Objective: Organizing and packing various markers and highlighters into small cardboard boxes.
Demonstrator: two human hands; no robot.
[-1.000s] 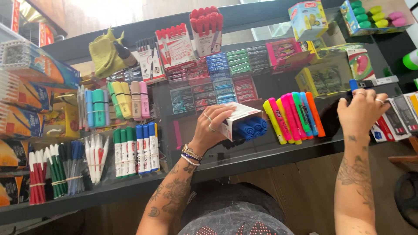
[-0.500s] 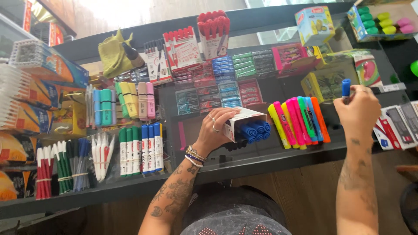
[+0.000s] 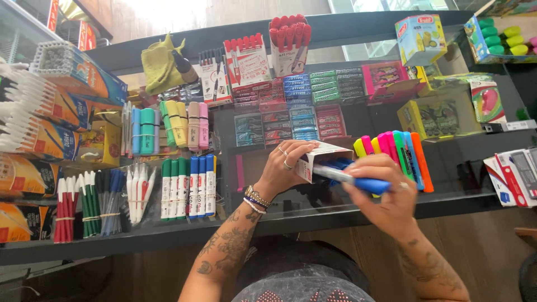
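Head view, looking down onto a dark stationery display shelf point(image 3: 335, 221).

Left hand point(image 3: 282, 168): closed around one end of a small white cardboard box point(image 3: 321, 159), fingers curled over its top edge, rings visible, bracelets at the wrist. The box lies tilted on the shelf, its open end turned toward the right hand. Blue markers packed inside show at the opening.

Right hand point(image 3: 386, 193): closed on a blue marker point(image 3: 352, 179) with a white barrel and blue cap. The marker lies nearly level, its cap end in the fingers and its other end at the mouth of the box, touching or just inside it; which of the two cannot be told.

Position: box and marker sit between the two hands, at the centre of the shelf near its front edge.

Surroundings: a fanned row of neon highlighters point(image 3: 394, 154) lies just behind the right hand. Green, blue and red whiteboard markers point(image 3: 187, 187) stand in a row left of the left hand. Stacked packs of leads point(image 3: 305, 109) fill the tier behind the box.
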